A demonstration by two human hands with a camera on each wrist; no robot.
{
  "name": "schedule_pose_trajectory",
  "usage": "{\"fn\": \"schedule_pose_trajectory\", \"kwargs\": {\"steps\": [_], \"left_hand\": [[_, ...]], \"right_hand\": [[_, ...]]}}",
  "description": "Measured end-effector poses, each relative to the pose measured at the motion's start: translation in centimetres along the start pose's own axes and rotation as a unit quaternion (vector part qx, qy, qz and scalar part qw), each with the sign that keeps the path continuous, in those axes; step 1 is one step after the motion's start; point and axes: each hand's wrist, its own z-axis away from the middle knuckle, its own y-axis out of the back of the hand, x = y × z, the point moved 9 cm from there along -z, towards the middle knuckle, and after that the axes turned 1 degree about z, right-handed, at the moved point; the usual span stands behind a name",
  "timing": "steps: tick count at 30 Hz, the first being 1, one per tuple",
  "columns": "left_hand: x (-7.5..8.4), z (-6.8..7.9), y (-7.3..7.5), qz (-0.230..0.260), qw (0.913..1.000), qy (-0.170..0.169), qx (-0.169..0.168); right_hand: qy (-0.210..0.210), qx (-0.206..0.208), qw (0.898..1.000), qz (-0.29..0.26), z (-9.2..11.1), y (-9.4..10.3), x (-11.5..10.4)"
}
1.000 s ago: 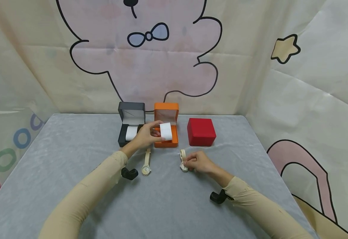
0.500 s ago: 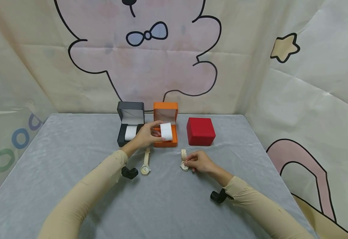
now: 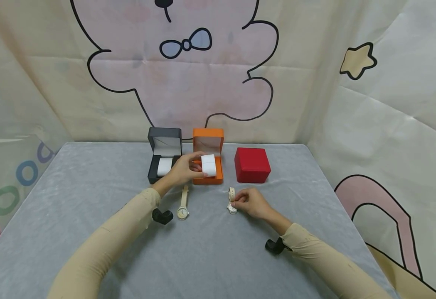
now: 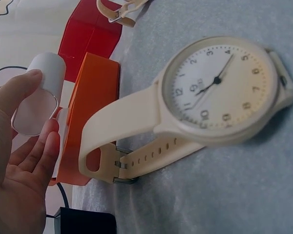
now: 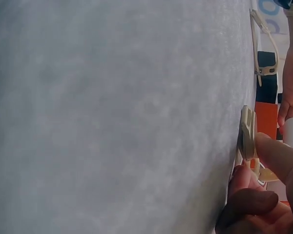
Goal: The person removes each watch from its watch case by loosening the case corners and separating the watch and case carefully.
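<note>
My left hand [image 3: 184, 168] holds a white watch cushion [image 3: 208, 165] between thumb and fingers, over the open orange watch box [image 3: 218, 179]. In the left wrist view the thumb lies on the cushion's [image 4: 53, 73] side and the fingertips at its end. My right hand [image 3: 252, 202] pinches a cream watch [image 3: 231, 195] in front of the boxes, its dial low by the cloth and its strap looped upward. The right wrist view has the thumb against this watch [image 5: 247, 134], with the other fingers curled below. A second cream watch [image 3: 183, 205] lies near my left wrist.
Left of the orange box stands an open dark grey watch box [image 3: 153, 170] with a white cushion [image 3: 164, 166] inside. A closed red box [image 3: 252, 166] stands to the right. Grey cloth covers the table [image 3: 210, 257], and a printed curtain [image 3: 188, 91] hangs behind it.
The watch in my right hand has shifted slightly to the right, its strap loop turning a little. My left hand keeps the cushion in nearly the same place.
</note>
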Motion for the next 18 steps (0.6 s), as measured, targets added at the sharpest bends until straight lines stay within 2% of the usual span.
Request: {"fn": "schedule_pose_trajectory", "kwargs": {"steps": [8,18], "left_hand": [[0.07,0.01,-0.14,-0.002,0.9999,-0.008,-0.006],[0.01,-0.02,-0.27,-0.003,0.9999,0.002,-0.011]], "right_hand": [[-0.005,-0.005,1.0,0.013,-0.07,0.18,0.46],[-0.014,-0.041,0.999,-0.002,0.28,0.61,0.53]]}}
